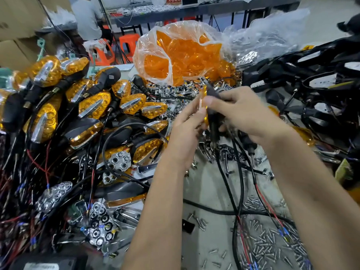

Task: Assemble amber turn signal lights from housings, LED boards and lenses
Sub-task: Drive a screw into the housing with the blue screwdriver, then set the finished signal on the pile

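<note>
Both hands hold one turn signal at the middle of the view. My left hand (185, 133) grips its amber lens (204, 100), seen edge-on. My right hand (243, 115) grips the black housing (213, 117) pressed against that lens, thumb over the top. The light's black cable (238, 182) hangs down from the housing. A pile of finished amber lights (93, 108) lies at the left. A clear bag of loose amber lenses (181, 57) stands behind the hands. Chrome reflectors (118, 160) lie in front of the pile.
Black housings with tangled cables (311, 90) crowd the right side. Several small screws (272, 242) are scattered on the grey table at the lower right. Red and black wires (29, 201) cover the lower left. A person sits at a far bench (87, 18).
</note>
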Demonstrator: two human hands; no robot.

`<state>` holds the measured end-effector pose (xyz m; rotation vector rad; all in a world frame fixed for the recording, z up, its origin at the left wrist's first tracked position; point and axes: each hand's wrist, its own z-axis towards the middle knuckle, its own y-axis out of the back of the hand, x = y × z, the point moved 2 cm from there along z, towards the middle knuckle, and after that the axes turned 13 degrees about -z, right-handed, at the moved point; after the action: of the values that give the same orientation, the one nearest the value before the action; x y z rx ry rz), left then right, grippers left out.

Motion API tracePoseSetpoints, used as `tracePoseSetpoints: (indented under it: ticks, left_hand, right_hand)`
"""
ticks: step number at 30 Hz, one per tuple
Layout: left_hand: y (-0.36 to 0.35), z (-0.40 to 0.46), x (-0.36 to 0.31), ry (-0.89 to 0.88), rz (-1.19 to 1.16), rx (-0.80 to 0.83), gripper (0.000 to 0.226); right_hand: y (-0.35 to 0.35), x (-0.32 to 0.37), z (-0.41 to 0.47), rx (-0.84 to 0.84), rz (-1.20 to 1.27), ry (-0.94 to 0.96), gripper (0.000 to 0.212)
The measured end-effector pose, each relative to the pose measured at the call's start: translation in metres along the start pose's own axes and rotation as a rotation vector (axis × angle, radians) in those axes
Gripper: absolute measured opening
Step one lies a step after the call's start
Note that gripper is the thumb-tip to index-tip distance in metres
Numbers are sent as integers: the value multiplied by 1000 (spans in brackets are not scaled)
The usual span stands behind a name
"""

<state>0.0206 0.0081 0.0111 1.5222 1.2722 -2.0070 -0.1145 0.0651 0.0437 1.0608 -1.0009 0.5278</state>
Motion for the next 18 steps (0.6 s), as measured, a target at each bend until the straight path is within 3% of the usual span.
tracePoseSetpoints:
  ticks: [5, 9, 11, 15, 18]
  left_hand:
    - [-19, -12, 3, 252, 17, 149, 46]
    - [-16, -15, -11, 268, 1, 163, 33]
    - [-4, -15, -25, 245, 78, 108, 34]
    - [22, -25, -48, 184, 495, -28, 39]
    - [47, -37, -80, 50, 822, -214, 42]
  right_hand:
    - [8, -4, 5, -217, 520, -145, 33]
    - [16, -7, 6, -389, 815, -259, 23]
    - [18, -9, 6, -389, 922, -305, 19]
    - [-1, 3, 10, -223, 833, -307, 36]
    - [-34, 32, 21, -100, 587, -290, 30]
